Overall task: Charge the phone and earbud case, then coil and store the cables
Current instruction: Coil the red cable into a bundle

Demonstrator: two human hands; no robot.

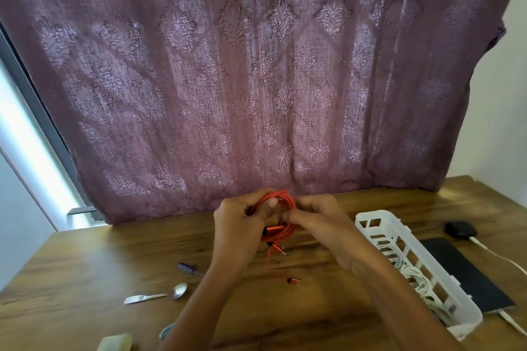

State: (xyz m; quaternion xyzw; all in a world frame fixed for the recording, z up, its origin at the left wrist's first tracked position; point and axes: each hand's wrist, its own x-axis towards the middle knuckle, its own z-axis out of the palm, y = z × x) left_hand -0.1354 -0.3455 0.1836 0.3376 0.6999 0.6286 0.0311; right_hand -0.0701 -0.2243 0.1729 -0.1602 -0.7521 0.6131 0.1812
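Red cable (285,202) held in left grip (236,222) & right grip (316,219): matt sheath, maybe braided, can't tell. Plug shells metallic red w/ slight sheen. Bench (85,265) under the grips: wood grain, satin finish, soft glare. Right of the grips: basket (370,224) white plastic, smooth, semi-gloss; white cables (413,273) inside, smooth plastic. Past it: phone (462,271) black, glossy; earbud case (459,229) black, matt-ish. Left of grips, nearer the person: spoon (159,296) polished metal. Behind grips: curtain (256,80) purple woven cloth, coarse, raised pattern.
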